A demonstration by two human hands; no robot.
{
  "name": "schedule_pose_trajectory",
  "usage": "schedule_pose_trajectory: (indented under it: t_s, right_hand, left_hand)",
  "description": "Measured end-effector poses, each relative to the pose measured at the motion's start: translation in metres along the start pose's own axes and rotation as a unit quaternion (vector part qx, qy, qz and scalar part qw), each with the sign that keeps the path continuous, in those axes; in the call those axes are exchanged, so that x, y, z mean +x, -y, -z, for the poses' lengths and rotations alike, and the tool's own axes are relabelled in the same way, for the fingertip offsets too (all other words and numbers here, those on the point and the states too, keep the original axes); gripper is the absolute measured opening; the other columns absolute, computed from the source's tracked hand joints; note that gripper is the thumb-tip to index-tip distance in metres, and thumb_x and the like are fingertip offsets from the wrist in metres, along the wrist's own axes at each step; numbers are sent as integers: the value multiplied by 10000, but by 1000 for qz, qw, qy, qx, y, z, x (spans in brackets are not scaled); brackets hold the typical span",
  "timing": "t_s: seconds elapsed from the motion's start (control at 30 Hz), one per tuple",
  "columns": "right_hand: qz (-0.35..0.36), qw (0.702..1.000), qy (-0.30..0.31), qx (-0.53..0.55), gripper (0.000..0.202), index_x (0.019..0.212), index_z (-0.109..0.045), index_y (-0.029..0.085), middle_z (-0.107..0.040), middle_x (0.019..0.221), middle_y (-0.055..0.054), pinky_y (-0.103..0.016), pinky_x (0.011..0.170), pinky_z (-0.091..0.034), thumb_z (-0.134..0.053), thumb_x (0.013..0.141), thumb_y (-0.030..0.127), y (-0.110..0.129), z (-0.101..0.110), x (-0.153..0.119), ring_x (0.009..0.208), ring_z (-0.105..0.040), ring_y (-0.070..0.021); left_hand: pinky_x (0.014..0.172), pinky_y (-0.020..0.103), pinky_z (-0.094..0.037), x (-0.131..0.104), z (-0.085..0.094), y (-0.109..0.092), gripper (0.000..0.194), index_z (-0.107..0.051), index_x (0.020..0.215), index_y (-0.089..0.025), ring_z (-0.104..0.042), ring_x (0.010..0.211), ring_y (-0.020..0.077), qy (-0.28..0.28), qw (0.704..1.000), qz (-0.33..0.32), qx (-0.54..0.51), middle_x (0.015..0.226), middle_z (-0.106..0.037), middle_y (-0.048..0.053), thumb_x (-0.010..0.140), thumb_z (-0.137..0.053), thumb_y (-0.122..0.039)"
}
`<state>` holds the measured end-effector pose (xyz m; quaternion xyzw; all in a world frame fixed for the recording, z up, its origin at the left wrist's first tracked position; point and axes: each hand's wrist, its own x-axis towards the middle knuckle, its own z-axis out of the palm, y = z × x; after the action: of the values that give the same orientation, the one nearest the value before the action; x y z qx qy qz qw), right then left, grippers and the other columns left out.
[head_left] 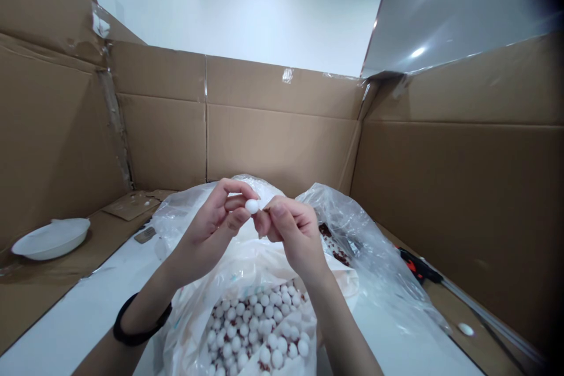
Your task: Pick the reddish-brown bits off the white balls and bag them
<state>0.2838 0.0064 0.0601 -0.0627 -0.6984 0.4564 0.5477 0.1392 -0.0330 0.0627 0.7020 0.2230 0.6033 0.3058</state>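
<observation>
Head view, both of your hands raised over an open bag. Your left hand (211,224) and right hand (293,229) meet at centre frame, each with fingers drawn narrow, and between their tips you hold one small white ball (252,206). The ball sits at the junction of the two hands: the left thumb and forefinger close on it from the left, the right fingertips touch it from the right. It is round, so no long axis governs the grip; both hands are equally near, though the left appears to carry more of it. A dark band (132,335) circles your left wrist.

Directly below the hands lies a white plastic bag (194,317), its mouth open toward you and filled with many like white balls (259,329). A clear plastic bag (352,229) lies just right of it, with small reddish-brown pieces (335,251) inside. Well apart to the left rests a white bowl (50,238); to the right, a red-and-black tool (418,267). Cardboard walls (282,147) enclose the white table (88,305).
</observation>
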Motion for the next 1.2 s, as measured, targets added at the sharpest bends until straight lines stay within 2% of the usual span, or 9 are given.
schedule_pose_trajectory:
  t_s: [0.17,0.5,0.67,0.87,1.2]
  right_hand:
    - [12,1000,17,-22,414,608,-578,195,-508,564,25,-260,451,-252,-481,887,485,-1,2,1,428,-258,-74]
    - [-6,999,20,-37,415,604,-544,196,-409,524,40,-259,492,-281,-462,900,475,-1,2,1,477,-322,-93]
    - [-16,998,52,-20,428,568,-506,190,-419,537,31,-249,515,-308,-475,895,464,1,4,5,539,-398,-105]
    - [-40,996,84,16,439,571,-461,180,-422,537,43,-235,445,-238,-465,896,476,0,5,9,450,-263,-67]
    - [-87,988,127,32,442,588,-448,184,-353,519,62,-238,418,-154,-455,889,508,-6,15,11,435,-193,-62]
  left_hand:
    - [534,177,-367,1,-1,0,66,-537,961,-234,-535,634,83,-8,1000,3,12,702,-590,-23,909,-529,-275]
    - [552,173,-391,-1,-1,-1,51,-517,959,-230,-558,676,87,-8,999,-7,30,727,-594,-18,917,-518,-258]
    - [614,210,-443,0,-1,3,62,-483,971,-222,-557,697,100,7,999,-29,43,788,-571,-9,930,-492,-268]
    - [629,218,-445,2,1,10,37,-454,988,-233,-531,700,87,17,994,-60,86,825,-520,-15,953,-446,-241]
    - [564,249,-384,-1,-2,13,47,-406,1002,-243,-492,644,114,-3,986,-40,163,684,-474,-39,970,-393,-275]
